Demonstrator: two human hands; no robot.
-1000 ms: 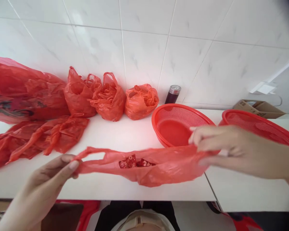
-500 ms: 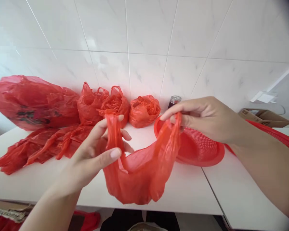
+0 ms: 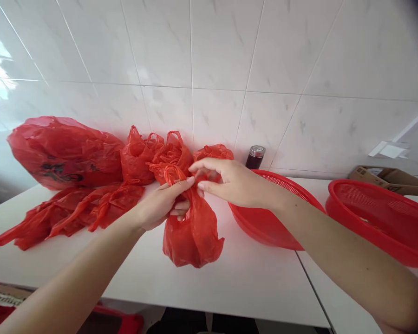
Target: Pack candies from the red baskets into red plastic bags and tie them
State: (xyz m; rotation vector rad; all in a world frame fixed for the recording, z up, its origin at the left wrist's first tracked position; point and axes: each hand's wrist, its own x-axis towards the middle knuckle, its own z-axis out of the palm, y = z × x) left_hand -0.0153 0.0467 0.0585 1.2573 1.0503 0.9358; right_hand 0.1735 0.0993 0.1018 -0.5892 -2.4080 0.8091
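Note:
A red plastic bag [image 3: 194, 239] hangs by its gathered handles above the white table, its lower part rounded. My left hand [image 3: 165, 202] is closed around one handle, with the thumb pressed on top and the fingers curled beneath. At the other handle, my right hand [image 3: 223, 181] pinches the plastic between thumb and fingers, close to my left thumb. Both hands nearly meet above the bag's mouth. What the bag contains, if anything, is hidden.
Behind stand filled red bags [image 3: 137, 155] and a big bulging red bag [image 3: 66, 153]. Flattened red bags [image 3: 80, 208] lie left. Right are two red plastic baskets [image 3: 264, 227] [image 3: 376, 222], a dark silver-capped container [image 3: 255, 157] and a cardboard box [image 3: 390, 178]. A tiled wall [image 3: 216, 46] closes the back.
My hands have come together, bringing the bag's two spread handles close to each other. The view has shifted, and a second red basket now shows more fully at right.

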